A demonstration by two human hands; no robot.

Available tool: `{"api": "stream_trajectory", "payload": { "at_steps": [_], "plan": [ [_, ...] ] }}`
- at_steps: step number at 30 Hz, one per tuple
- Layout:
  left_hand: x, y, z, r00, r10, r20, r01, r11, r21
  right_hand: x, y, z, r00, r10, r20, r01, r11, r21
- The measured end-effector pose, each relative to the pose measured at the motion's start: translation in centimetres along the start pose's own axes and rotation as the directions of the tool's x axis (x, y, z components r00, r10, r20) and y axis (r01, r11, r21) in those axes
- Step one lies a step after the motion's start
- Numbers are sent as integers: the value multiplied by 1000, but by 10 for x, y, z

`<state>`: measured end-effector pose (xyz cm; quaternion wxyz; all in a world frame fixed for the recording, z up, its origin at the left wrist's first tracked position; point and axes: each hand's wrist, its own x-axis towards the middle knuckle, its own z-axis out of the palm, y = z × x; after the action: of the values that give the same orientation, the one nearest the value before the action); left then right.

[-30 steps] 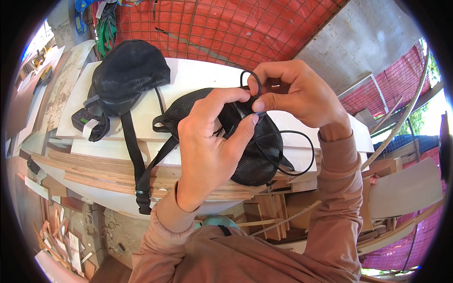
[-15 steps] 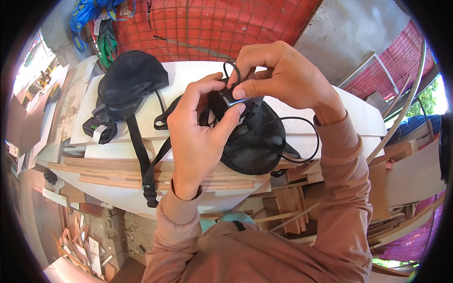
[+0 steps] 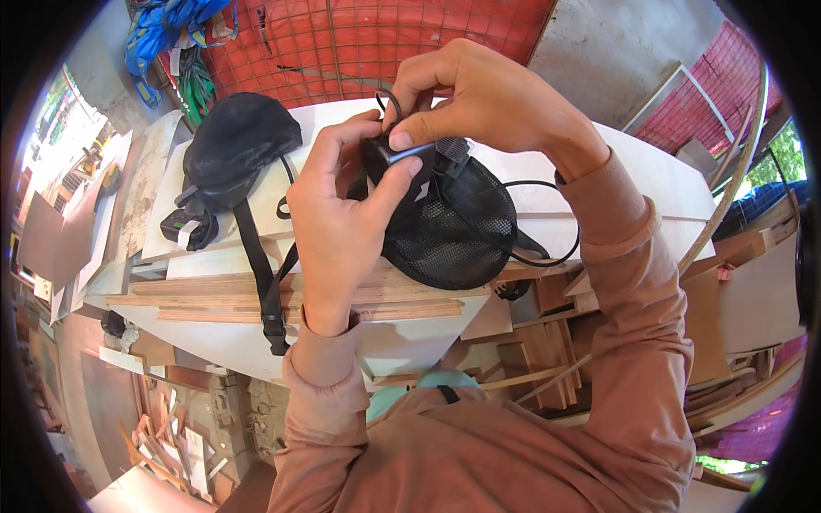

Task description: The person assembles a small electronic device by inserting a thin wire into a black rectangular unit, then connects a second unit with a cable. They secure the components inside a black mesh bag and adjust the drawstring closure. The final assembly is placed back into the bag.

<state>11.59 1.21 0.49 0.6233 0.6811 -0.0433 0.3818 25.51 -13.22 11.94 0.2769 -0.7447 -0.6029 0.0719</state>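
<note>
Between my two hands is a small black box-shaped device with a shiny edge. My left hand grips it, thumb along the near edge and fingers behind it. My right hand pinches at its top, where a thin black cable loops up; the fingertips partly hide what they hold there. Below the device lies a black mesh pouch, with more cable curving out to its right. To the left rests a rounded black padded bag, its strap and buckle hanging over the near edge.
White boards form the work surface, with stacked plywood strips along its near side. Behind stands a red sheet with wire grid. Wood offcuts lie on the floor at lower left; more timber is at right.
Both hands and the device appear slightly higher and farther left. The right hand keeps its pinch near the cable loop, and the left hand's hold is unchanged.
</note>
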Motion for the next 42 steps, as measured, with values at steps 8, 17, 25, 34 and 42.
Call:
{"api": "stream_trajectory", "payload": {
  "at_steps": [8,17,25,34,42],
  "plan": [
    [1,-7,-6,993,107,56,-110,993,48,-22,18,21,962,66,-264,67,883,465],
    [-20,-2,9,995,13,96,-33,977,209,-128,21,97,529,376,-761,76,872,483],
    [-31,-20,11,992,-124,-11,121,938,325,-174,25,136,393,81,-916,-153,988,22],
    [-41,-34,1,998,-53,21,41,926,375,-182,15,105,548,134,-825,-74,991,112],
    [-36,-26,1,983,186,6,-174,908,381,-113,78,25,909,-267,-321,119,903,-413]
  ]
}}
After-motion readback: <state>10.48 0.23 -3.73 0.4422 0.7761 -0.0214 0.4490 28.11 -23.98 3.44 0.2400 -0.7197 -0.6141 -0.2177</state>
